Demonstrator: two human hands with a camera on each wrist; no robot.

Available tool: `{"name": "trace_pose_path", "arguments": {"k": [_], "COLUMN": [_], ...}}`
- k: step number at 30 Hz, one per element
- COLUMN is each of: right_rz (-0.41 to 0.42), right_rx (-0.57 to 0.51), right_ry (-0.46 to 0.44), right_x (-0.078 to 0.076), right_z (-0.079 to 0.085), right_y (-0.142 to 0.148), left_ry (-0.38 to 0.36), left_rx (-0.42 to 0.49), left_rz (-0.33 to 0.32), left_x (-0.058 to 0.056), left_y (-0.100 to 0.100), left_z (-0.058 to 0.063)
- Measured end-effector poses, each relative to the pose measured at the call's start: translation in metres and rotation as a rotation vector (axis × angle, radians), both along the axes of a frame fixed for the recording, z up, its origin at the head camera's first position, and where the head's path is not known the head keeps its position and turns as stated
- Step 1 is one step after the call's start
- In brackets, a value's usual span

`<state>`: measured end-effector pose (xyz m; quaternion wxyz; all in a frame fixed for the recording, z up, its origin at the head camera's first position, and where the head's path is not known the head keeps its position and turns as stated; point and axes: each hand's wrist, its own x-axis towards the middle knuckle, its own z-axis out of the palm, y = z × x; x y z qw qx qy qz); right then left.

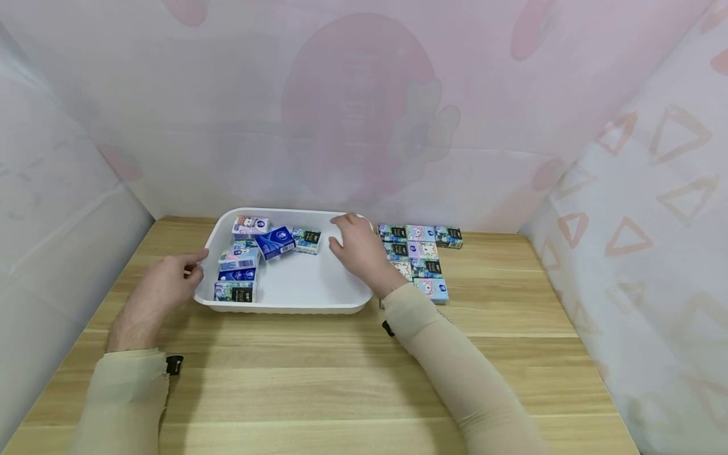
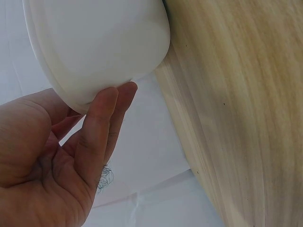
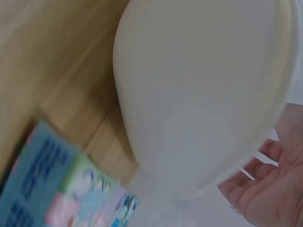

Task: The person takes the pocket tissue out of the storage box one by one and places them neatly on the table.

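A white plastic tray [image 1: 307, 308] sits on the table with several small tissue packs in its left half. Among them are a dark blue pack [image 1: 275, 242] lying aslant and a green-and-black pack [image 1: 307, 241] beside it. My left hand [image 1: 165, 287] holds the tray's left rim, its fingers [image 2: 97, 118] against the outer wall and the thumb mostly hidden behind the rim. Over the tray's right end is my right hand [image 1: 364, 253], thumb and forefinger apart above the inside. In the right wrist view its loosely bent fingers show beyond the rim with nothing in them.
Right of the tray, several more tissue packs [image 1: 423, 251] lie side by side in rows on the wooden table [image 1: 296, 379], partly hidden by the right forearm. A patterned pale backdrop [image 1: 239, 126] rises behind the table, with similar sheets at both sides.
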<state>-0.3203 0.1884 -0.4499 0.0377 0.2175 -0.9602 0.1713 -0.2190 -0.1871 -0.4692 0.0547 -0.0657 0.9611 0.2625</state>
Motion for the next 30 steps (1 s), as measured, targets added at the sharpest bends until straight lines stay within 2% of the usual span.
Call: {"name": "trace_pose_path", "arguments": {"k": [7,15,30], "right_rz": [0.042,0.038,0.052], "right_rx": [0.081,0.154,0.278], "right_ry": [-0.056,-0.073,-0.086], "right_x": [0.010,0.009,0.009], "right_z": [-0.011,-0.028,-0.048], "right_y": [-0.027,-0.049,-0.059], "left_ry": [-0.007,-0.003,0.013], "left_rx": [0.001,0.002,0.005], "left_rz": [0.003,0.009,0.000], "left_x": [0.000,0.000,0.001], "left_y": [0.000,0.001,0.000], "left_z": [0.000,0.000,0.000]}}
